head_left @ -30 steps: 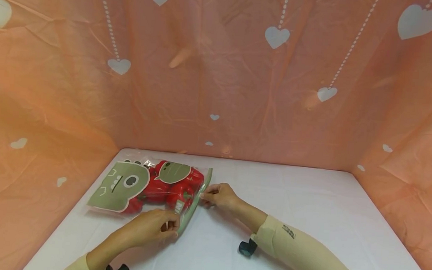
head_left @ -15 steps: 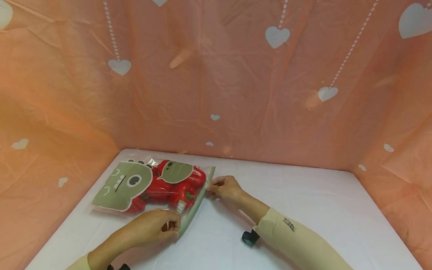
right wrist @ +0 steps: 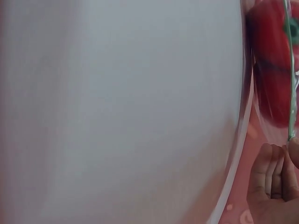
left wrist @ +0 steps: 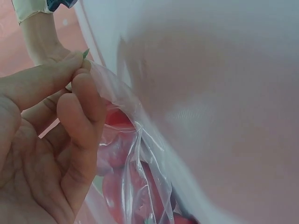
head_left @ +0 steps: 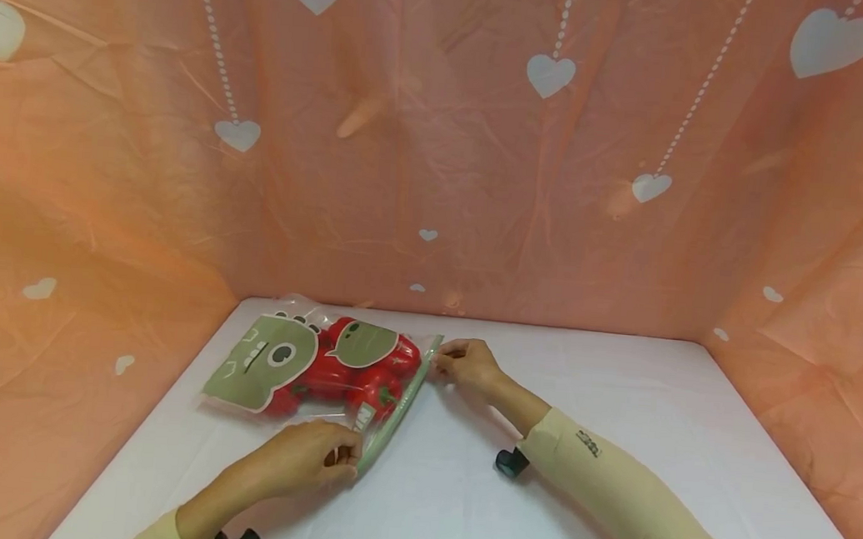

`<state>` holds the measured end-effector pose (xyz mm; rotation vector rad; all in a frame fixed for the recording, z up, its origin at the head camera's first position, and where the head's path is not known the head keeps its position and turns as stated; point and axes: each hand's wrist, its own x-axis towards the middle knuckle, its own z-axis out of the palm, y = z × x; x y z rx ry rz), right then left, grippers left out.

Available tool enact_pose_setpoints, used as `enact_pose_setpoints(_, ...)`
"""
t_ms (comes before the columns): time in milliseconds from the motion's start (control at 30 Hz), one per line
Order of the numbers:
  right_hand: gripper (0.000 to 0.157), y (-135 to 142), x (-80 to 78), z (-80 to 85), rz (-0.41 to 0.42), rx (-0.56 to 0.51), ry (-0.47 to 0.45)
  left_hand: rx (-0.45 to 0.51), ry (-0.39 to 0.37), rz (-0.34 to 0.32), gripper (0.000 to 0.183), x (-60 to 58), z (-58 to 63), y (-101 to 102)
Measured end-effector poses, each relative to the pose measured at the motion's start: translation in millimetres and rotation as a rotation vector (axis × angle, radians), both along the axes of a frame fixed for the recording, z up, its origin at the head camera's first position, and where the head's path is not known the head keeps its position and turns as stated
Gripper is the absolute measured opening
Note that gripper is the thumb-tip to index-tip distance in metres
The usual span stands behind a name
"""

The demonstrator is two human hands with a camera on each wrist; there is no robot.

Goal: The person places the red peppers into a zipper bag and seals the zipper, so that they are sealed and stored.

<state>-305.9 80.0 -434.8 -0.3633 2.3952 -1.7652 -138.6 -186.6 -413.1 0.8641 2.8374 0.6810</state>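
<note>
A clear plastic zip bag (head_left: 258, 366) with a green cartoon monster print lies at the left of the table. Several red bell peppers (head_left: 328, 381) show through it. Its green edge strip (head_left: 400, 415) faces right. My left hand (head_left: 304, 458) pinches the near end of that strip; in the left wrist view thumb and fingertips of the hand (left wrist: 51, 135) meet on a bit of green. At the strip's far end my right hand (head_left: 470, 364) pinches the corner between thumb and fingers. In the right wrist view the hand (right wrist: 273, 184) sits below a red pepper (right wrist: 273, 60).
A white cloth-covered table (head_left: 581, 388) extends to the right of the bag. Orange curtain walls (head_left: 483, 181) with white hearts stand behind and on both sides. Dark wrist cameras (head_left: 511, 462) are strapped below the sleeves.
My right hand has moved away and slightly right, drawing the far end of the strip along. The bag has shifted right and turned a little. My left hand stays almost in place.
</note>
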Motion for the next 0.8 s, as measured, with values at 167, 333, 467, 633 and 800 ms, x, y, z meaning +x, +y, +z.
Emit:
enact_pose_setpoints(167,0.014,9,-6.7,2.1,-0.026,-0.002,0.012,-0.006,0.012,-0.005,0.026,-0.5,-0.4,1)
enact_pose_setpoints(333,0.015,18,-11.5,6.8,-0.058,0.019,0.027,-0.01,0.016,-0.011,0.027,-1.6,-0.5,2)
enact_pose_setpoints(467,0.016,24,-13.9,9.0,-0.083,0.026,0.046,-0.009,0.013,-0.01,0.026,-1.8,0.0,2)
enact_pose_setpoints(633,0.019,30,-10.7,8.7,-0.08,0.015,0.037,-0.012,0.019,0.004,0.028,-1.6,-1.1,3)
enact_pose_setpoints(800,0.02,46,-7.9,8.6,-0.061,0.004,0.058,0.009,0.029,0.039,0.027,-0.5,-3.6,2)
